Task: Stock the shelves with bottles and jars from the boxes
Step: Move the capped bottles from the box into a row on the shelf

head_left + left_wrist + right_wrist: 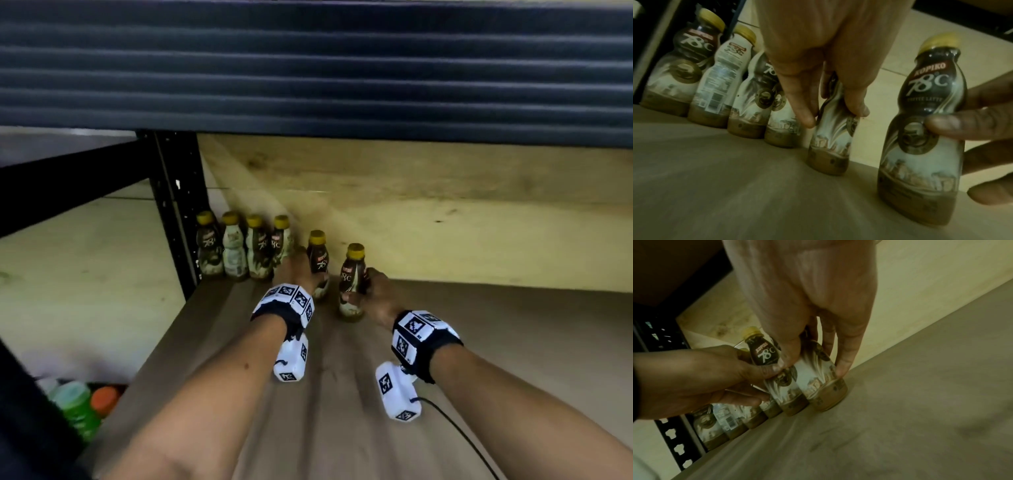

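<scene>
We were reaching deep onto the wide wooden shelf [445,359], with both arms stretched out in front of us. At the back left corner, by the black post [178,205], four bottles [239,250] stood in a row, side by side. Our two new bottles stood tall too, caps up, so their long way ran straight up and down. They were in front of us and a little to the right of the row. Our left hand [291,270] was nearer the row. Its fingers [803,104] were bent round the left bottle [318,260], which stood just beside the last one in the row, with a small gap between. Our right hand [376,294] held the right bottle [352,281] round its middle, with the thumb [962,125] on the front of the label. That one stood closer to us and a bit apart from the left one. Both looked to be down on the shelf. We think each bottle needed a small push back and left to join the line. Down by the floor on the left we could see green and orange caps [85,401].
</scene>
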`<act>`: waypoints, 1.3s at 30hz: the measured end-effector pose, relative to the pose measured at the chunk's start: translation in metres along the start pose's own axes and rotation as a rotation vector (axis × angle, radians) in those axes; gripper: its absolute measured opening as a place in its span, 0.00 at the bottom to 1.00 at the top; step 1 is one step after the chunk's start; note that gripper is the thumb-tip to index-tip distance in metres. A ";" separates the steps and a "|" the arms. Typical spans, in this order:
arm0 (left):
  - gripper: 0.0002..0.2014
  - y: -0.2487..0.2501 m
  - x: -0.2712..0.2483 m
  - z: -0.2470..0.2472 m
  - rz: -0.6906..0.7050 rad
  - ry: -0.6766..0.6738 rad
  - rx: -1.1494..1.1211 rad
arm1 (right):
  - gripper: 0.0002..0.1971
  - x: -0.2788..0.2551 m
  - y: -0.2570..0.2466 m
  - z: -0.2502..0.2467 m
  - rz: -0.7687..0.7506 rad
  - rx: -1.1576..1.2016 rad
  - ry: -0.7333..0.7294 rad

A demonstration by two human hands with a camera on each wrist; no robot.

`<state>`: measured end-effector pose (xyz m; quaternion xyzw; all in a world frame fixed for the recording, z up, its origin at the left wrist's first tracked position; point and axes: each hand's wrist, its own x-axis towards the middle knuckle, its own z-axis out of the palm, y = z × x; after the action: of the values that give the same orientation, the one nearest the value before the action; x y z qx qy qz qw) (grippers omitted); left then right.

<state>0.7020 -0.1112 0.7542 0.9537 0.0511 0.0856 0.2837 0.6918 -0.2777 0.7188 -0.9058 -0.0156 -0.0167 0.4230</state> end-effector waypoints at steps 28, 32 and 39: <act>0.22 -0.003 0.023 -0.010 0.018 0.024 0.037 | 0.31 0.044 -0.032 0.005 0.024 -0.084 0.078; 0.17 0.003 0.000 -0.026 0.080 0.004 0.067 | 0.26 0.015 -0.030 -0.024 -0.060 -0.200 0.027; 0.12 0.036 -0.061 -0.025 0.096 -0.094 0.082 | 0.22 -0.051 -0.015 -0.090 -0.120 -0.360 -0.115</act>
<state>0.6390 -0.1369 0.7860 0.9689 -0.0047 0.0519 0.2419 0.6383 -0.3378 0.7857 -0.9637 -0.0907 0.0074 0.2508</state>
